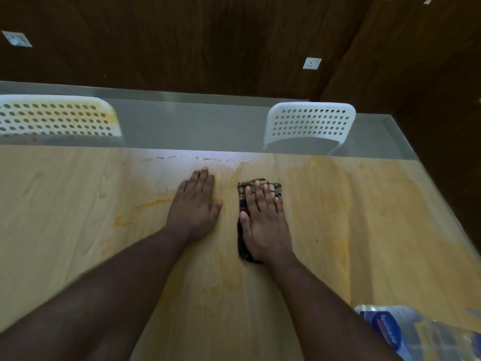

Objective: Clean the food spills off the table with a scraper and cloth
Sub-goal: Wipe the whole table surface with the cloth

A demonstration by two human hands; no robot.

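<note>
- Spills: orange streaks and a broad yellow film on the desk, thickest left of the left hand, fainter in bands to the right and toward the near edge.
- Cloth: dark, checked, folded into a long pad, lying flat on the desk just right of centre, mostly covered by the right hand.
- Right fingers: straight, spread flat on the cloth, pressing it down rather than curling round it.
- Left fingers: also straight, flat on bare desk just beside the cloth, apparently bracing; holding nothing.
- Scraper: not in view.
- Wet sheen with small droplets along the far edge, past the left fingertips.
- Step in hand, by the look of it: wiping with the cloth, with much staining left.
- Next move likely calls for firm downward pressure, then sweeping the cloth left across the orange streaks, with the left hand lifted clear of that path.
- Refolding to a clean face probably needed soon, given how much film remains.
- Plastic bottle pack at the near right corner; two white chairs beyond the desk.
</note>
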